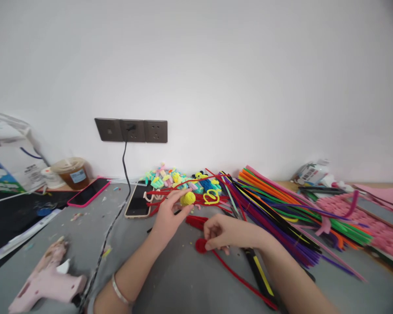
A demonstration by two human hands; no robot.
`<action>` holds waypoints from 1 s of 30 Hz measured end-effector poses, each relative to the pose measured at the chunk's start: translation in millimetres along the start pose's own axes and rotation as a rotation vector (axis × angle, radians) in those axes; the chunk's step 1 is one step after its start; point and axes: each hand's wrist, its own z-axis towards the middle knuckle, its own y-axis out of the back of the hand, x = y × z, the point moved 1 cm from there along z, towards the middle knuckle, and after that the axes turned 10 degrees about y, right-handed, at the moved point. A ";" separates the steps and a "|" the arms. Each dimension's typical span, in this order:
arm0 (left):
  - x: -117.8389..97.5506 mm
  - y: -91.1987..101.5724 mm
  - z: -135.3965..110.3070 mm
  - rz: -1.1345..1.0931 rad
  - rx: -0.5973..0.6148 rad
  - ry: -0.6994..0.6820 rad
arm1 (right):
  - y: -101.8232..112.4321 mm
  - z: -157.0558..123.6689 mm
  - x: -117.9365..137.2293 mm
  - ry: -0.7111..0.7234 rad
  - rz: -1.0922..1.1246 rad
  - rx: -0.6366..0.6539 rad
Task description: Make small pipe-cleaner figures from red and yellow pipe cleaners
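Observation:
My left hand [171, 212] reaches forward with thumb and fingers curved around a small yellow pipe-cleaner coil [187, 199]. My right hand [223, 232] pinches a red pipe cleaner [237, 275] at its rolled-up end, a flat round disc. The loose tail runs down to the right, across the black-and-yellow handle of a cutting tool [261, 272]. More red pipe cleaner [196, 221] lies just behind the right hand. A yellow bent pipe-cleaner piece [212, 197] sits beyond the hands.
Bundled coloured pipe cleaners [281, 213] spread at the right, with small pastel pieces [170, 178] along the wall. Two phones, one black-screened [138, 200] and one pink-cased [89, 192], lie left. A pink glue gun [49, 279] and a black cord [106, 240] are nearer me.

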 end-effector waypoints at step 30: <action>12.5 -7.7 0.3 -0.094 0.098 0.120 | -217.8 159.4 143.8 0.578 -0.900 -0.006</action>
